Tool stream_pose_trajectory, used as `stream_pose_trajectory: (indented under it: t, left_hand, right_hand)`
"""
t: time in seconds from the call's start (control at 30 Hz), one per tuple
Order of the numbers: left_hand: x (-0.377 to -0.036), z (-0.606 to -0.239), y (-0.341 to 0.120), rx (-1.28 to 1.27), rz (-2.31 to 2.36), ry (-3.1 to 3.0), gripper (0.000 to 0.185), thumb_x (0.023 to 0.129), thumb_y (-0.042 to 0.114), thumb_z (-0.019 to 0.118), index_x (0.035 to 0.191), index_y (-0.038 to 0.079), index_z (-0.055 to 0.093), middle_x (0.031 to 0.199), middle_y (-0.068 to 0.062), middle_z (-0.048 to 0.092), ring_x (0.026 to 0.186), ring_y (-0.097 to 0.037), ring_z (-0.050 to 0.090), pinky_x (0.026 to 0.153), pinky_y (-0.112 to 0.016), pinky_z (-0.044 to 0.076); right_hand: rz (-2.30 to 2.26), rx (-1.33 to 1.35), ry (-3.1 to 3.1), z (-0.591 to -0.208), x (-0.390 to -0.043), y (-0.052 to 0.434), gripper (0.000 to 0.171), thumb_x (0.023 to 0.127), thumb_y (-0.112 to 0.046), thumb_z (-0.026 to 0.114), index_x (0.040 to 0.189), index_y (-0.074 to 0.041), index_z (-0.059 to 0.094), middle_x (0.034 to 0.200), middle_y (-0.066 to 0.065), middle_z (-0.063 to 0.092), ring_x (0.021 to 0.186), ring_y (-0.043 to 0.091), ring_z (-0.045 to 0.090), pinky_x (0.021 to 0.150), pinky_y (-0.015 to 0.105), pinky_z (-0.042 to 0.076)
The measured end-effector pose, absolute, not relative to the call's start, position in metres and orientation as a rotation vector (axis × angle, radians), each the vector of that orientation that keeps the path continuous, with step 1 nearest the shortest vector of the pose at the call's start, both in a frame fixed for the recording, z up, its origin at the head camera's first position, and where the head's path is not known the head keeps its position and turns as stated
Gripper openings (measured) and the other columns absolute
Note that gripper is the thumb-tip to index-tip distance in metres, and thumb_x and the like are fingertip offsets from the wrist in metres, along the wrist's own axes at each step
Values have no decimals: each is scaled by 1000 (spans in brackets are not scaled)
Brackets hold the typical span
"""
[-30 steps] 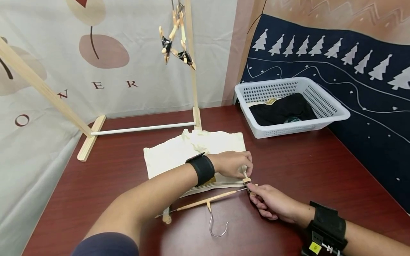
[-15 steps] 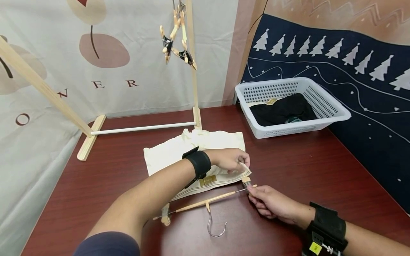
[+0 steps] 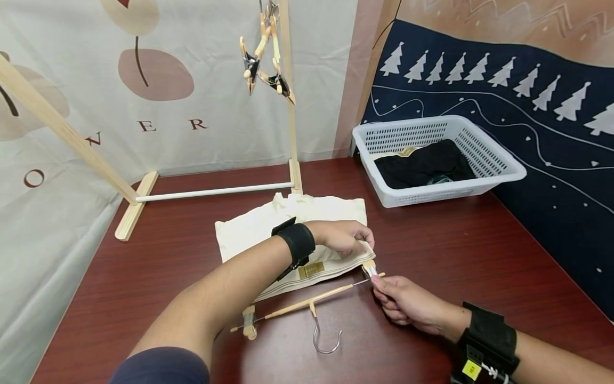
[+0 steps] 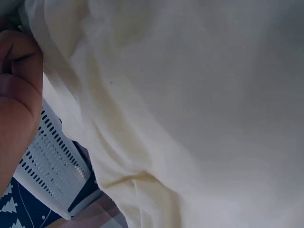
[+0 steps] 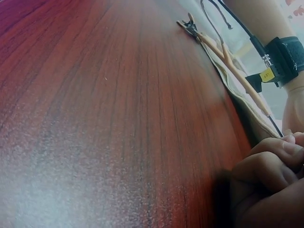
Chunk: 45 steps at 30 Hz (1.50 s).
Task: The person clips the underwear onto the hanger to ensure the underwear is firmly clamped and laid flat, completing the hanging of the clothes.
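We're working on the dark red tabletop (image 3: 455,256), clipping the cream garment (image 3: 268,229) lying flat mid-table, waistband w/ tan label toward us. Wooden clip hanger (image 3: 307,306) is lying just in front. Left hand (image 3: 342,237) is pinching the waistband corner; right hand (image 3: 400,304) is squeezing the hanger's right clip (image 3: 370,269). Next, probably: feeding the fabric edge into the clip w/o bunching.

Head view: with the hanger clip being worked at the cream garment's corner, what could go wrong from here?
1. The right hand pinches the clip at the hanger end; it may catch only the cream garment edge, held by the left hand, and slip off.
2. The far clip looks unattached, so the garment could hang lopsided.
3. The hanger's hook lies loose and might snag.
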<state>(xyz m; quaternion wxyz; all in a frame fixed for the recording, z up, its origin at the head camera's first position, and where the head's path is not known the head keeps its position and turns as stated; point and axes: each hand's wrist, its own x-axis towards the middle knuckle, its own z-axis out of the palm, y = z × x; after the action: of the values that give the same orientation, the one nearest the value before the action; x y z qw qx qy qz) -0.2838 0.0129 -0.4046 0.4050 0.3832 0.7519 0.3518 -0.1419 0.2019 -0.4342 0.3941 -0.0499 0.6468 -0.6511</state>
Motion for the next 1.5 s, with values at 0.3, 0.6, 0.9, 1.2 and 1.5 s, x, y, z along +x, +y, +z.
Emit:
stream_pose_trajectory:
  t: [0.3,0.6,0.9,1.2,1.5]
  left_hand:
    - [-283,-407,15,1013,863,1872,12,98,6,53,102,4,64,66,4,51,45,-6,40,49,-19,34]
    - [-282,-409,16,962,887,1831,13,99,2,52,102,1,64,55,4,40,44,-6,35,49,-20,30]
    - [-279,-412,20,991,818,1924,12,96,1,54,101,5,65,63,2,53,51,-9,49,51,-20,39]
    - [-281,-410,6,960,862,1942,25,98,5,55,122,7,62,112,-7,64,67,-17,69,64,-27,56]
    - [-283,-392,-59,1059,999,2061,28,97,4,54,124,2,61,118,-16,65,73,-25,72,70,-34,58]
  right_hand:
    - [-1666,-134,1629,-435,-147,201,45,108,-42,36,75,-11,39,55,-11,30,43,1,25,41,18,21]
    - [-1624,-119,1660,-433,-150,200,47,108,-46,36,77,-11,42,57,-9,31,42,2,29,40,18,24]
    - [-1240,-254,2180,-424,-152,200,56,106,-47,41,81,1,58,49,1,48,31,11,47,29,36,41]
    - [-988,-243,2456,-422,-153,199,50,102,-54,46,86,-14,70,55,4,55,29,13,50,32,40,46]
    - [-860,-561,2771,-406,-164,175,40,100,-33,59,62,-20,55,55,-12,51,54,2,45,54,21,38]
